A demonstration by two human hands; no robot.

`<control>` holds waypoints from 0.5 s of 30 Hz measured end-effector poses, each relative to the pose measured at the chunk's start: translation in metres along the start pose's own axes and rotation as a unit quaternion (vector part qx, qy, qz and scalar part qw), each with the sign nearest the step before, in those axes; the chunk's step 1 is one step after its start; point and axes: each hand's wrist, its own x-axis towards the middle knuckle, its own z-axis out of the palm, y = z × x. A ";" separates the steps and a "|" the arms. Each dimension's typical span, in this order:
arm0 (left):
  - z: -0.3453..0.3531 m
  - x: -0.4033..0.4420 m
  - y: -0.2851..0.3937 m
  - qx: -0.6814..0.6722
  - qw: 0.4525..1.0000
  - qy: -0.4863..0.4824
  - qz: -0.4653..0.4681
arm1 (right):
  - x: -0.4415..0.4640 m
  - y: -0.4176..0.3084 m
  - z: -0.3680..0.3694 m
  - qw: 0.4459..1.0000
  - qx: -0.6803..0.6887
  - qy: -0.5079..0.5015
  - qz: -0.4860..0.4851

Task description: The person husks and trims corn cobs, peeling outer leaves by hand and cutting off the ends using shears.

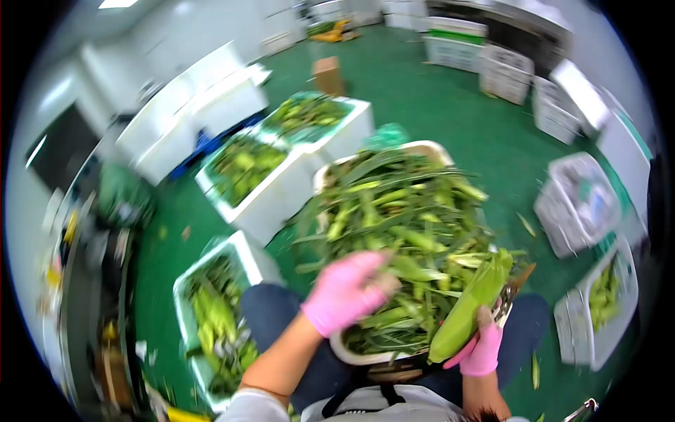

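My right hand (482, 349), in a pink glove with bare fingertips, is closed around an unshucked ear of corn (470, 306) with a green husk. Beside that ear, at the same hand, is a shiny metal tool (503, 307), mostly hidden, so its kind is unclear. My left hand (351, 292), gloved in pink too, hovers over the near left of the heap; motion blurs its fingers. Between my knees stands a white tub (437, 150) piled with corn husks and long leaves (394, 225).
White foam boxes of corn and leaves stand ahead-left (264, 211) and by my left knee (184, 302). At right are a grey crate (562, 225) with plastic inside and a white crate (575, 337) holding corn. Leaf scraps litter the green floor (408, 91).
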 end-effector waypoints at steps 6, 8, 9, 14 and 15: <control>0.106 -0.165 -0.055 -0.503 0.852 0.118 -0.081 | -0.067 0.052 0.081 0.908 -0.219 -0.340 0.110; 0.082 -0.227 -0.062 -0.489 0.823 0.270 -0.107 | -0.069 0.067 0.088 0.880 -0.207 -0.397 0.159; 0.072 -0.262 -0.056 -0.512 0.776 0.343 -0.131 | -0.069 0.073 0.090 0.868 -0.210 -0.408 0.188; 0.116 -0.494 -0.102 -0.123 0.514 0.647 -0.549 | -0.063 0.096 0.074 0.799 -0.244 -0.439 0.331; 0.146 -0.550 -0.110 -0.039 0.473 0.626 -0.619 | -0.065 0.102 0.075 0.784 -0.253 -0.441 0.356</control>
